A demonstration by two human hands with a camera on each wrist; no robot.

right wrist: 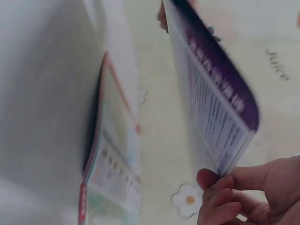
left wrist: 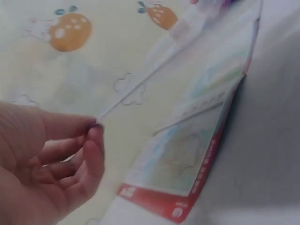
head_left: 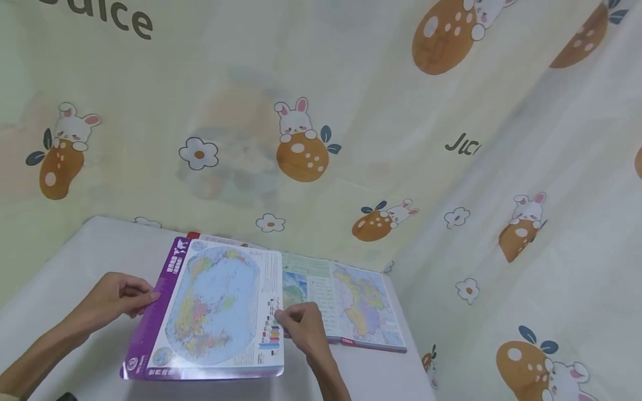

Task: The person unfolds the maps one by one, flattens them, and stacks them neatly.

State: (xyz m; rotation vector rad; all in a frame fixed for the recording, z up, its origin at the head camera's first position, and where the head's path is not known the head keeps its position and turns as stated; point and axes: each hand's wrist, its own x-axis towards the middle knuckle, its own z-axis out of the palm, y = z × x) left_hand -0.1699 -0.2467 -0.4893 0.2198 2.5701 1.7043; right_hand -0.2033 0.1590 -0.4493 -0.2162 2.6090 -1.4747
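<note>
A world map sheet (head_left: 220, 301) with a purple border is held up, tilted, above the table in the head view. My left hand (head_left: 112, 301) pinches its purple left edge between thumb and fingers. On the opposite side, my right hand (head_left: 306, 326) pinches the white right edge near the lower corner. The left wrist view shows the sheet as a thin edge running away from the left hand (left wrist: 56, 164). In the right wrist view its underside (right wrist: 215, 108) carries printed text. Behind and below it lies an open map booklet (head_left: 368, 306) with red edging, partly hidden by the sheet.
A white-covered table (head_left: 361, 370) bears the booklet. Curtains (head_left: 351, 156) printed with rabbits, orange fruit and flowers hang directly behind the table and down its right side. A small dark object (head_left: 67, 396) shows at the bottom left edge of the head view.
</note>
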